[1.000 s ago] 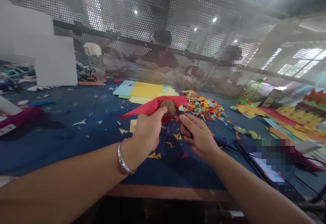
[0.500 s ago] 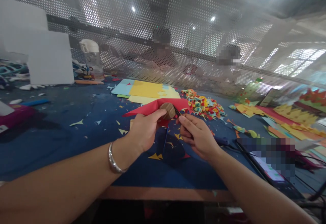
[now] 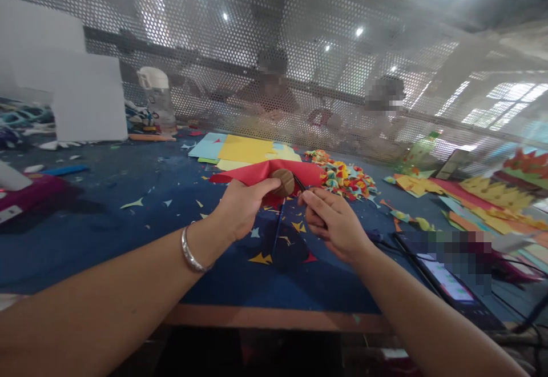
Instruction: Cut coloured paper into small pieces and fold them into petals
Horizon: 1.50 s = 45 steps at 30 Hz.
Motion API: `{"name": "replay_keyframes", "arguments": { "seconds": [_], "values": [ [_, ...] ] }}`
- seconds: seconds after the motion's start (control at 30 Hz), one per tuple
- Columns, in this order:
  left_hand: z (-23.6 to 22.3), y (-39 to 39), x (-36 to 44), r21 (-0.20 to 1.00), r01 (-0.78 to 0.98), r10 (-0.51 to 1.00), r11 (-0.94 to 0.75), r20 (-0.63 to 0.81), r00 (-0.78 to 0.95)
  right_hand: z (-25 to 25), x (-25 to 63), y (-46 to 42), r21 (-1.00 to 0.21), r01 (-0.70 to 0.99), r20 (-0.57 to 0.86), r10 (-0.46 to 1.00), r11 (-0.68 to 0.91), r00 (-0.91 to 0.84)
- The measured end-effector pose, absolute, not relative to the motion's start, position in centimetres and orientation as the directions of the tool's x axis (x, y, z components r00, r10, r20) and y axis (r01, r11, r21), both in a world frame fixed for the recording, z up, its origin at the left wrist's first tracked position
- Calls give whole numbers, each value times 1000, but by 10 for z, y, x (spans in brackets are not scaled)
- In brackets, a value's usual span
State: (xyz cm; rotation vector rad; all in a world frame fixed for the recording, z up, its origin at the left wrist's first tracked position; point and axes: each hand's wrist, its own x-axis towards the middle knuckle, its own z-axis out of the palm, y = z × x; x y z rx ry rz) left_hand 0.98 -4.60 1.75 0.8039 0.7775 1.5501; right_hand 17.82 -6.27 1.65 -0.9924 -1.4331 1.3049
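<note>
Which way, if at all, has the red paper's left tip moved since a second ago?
Yes. Against the yellow sheet, the left tip of the red paper has shifted rightward and up in the view, toward that sheet.

The red sheet (image 3: 248, 172) is made of smooth, matt paper, and on the round disc (image 3: 284, 183) a wood-like grain is shown. The bracelet (image 3: 190, 253) is made of polished, shiny metal. The counter (image 3: 128, 245) is finished in matt blue, while the bottle (image 3: 161, 105) appears to be formed of clear, glossy plastic
</note>
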Motion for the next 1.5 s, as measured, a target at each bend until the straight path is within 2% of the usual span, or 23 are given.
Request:
{"name": "replay_keyframes", "arguments": {
  "seconds": [0.17,0.3,0.4,0.53,0.7,0.97,1.07,1.13,1.23,1.3,1.4,1.5],
  "values": [
    [12,-36,3,879,-420,966,-226,147,-212,15,181,-62,-987,8,156,960,162,-231],
    [8,-38,3,902,-336,958,-271,216,-191,14,182,-61,-947,106,280,943,302,-182],
    [7,-43,7,897,-345,958,-276,228,-174,12,183,-59,-913,190,334,928,362,-163],
    [4,-46,11,896,-311,947,-316,277,-162,6,183,-56,-913,208,320,933,350,-164],
    [3,-49,13,900,-199,919,-387,357,-170,3,180,-54,-958,102,248,952,269,-177],
    [4,-53,19,897,-353,959,-267,285,-2,4,175,-53,-973,-45,231,966,228,-115],
    [8,-56,19,844,-516,979,-145,199,52,7,174,-55,-967,-76,248,963,241,-107],
    [13,-61,19,783,-621,975,-35,164,152,10,174,-58,-957,-106,281,956,271,-88],
    [17,-68,22,752,-659,937,16,220,273,13,174,-60,-940,-150,317,947,307,-52],
    [16,-70,26,748,-663,948,-16,223,229,12,173,-61,-938,-157,320,946,308,-53],
    [11,-67,29,738,-671,985,-71,158,69,11,171,-60,-946,-142,306,949,293,-80],
    [10,-60,27,741,-666,992,-82,125,16,12,171,-60,-953,-136,282,956,270,-83]
  ]
}}
